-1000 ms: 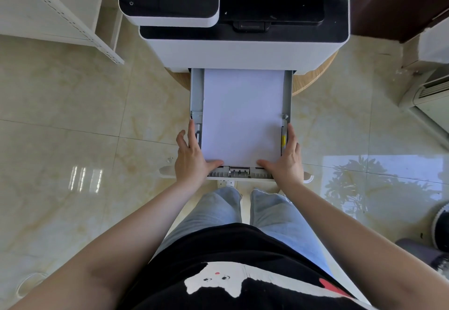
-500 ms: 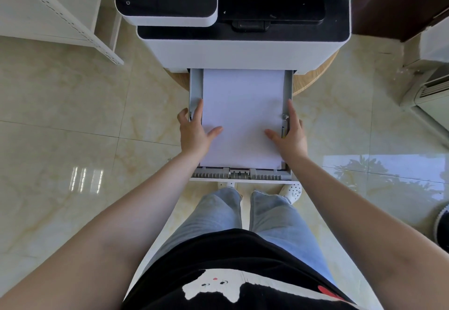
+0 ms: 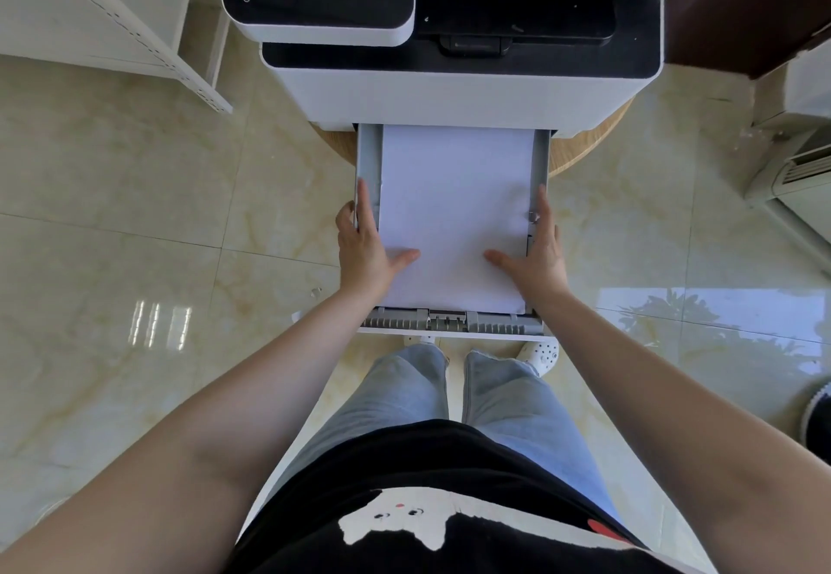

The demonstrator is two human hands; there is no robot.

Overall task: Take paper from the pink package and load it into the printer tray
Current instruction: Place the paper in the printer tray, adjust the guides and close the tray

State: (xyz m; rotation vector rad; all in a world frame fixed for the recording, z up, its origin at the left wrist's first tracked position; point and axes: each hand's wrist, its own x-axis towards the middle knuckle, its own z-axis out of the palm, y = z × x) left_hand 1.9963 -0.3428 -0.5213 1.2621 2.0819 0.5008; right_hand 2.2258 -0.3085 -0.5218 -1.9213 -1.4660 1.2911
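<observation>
paper (image 3: 454,214) lies flat in the pulled-out tray (image 3: 366,155), 6 o'clock of the printer (image 3: 449,92) | left hand (image 3: 366,243), right hand (image 3: 535,254) spread wide, thumbs on the sheets, gripping nothing | stack thin, floppy, slippery: square it by its side edges

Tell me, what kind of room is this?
Probably a small office or a home workroom. A big printer stands there with its tray pulled out, full of paper. The floor is shiny tile, and a white shelf stands nearby.
</observation>
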